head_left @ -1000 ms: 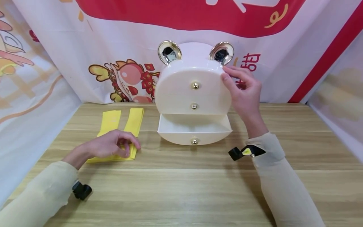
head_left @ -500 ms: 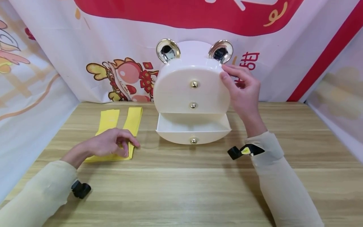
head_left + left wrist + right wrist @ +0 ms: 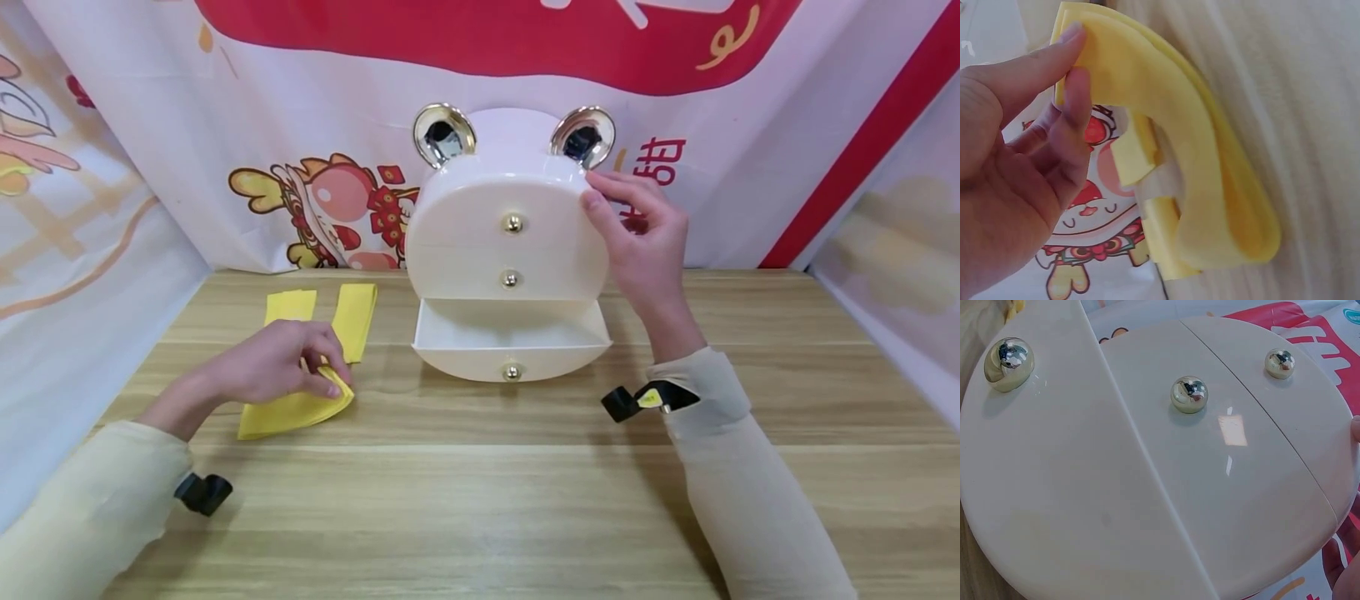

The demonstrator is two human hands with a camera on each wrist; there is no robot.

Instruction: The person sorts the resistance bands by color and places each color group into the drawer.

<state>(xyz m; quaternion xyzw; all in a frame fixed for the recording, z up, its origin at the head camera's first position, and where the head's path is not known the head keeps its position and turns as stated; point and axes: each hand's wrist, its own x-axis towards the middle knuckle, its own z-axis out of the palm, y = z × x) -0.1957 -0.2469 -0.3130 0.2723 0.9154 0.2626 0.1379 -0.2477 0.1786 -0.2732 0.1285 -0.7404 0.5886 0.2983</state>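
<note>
My left hand (image 3: 273, 367) pinches one end of a folded yellow cloth strip (image 3: 292, 417) between thumb and fingers. In the left wrist view this doubled strip (image 3: 1191, 144) curves away from the fingertips to a rounded fold. A white drawer box (image 3: 461, 242) with two gold-rimmed eye shapes on top stands at the back of the table. Its bottom drawer (image 3: 457, 362) is pulled out, and the two drawers above are closed. At the box's upper right edge, my right hand (image 3: 648, 242) grips with thumb in front and fingers on the side; most of that hand is outside the right wrist view.
Two more folded yellow strips lie behind the left hand, a left one (image 3: 292, 306) and a right one (image 3: 355, 321). A printed cloth backdrop (image 3: 337, 92) hangs behind the wooden table (image 3: 480, 508) and along both sides.
The left hand has closed on the front yellow strip and shifted it slightly left, lifting its right end and bending it. The right hand and drawer box have stayed put.
</note>
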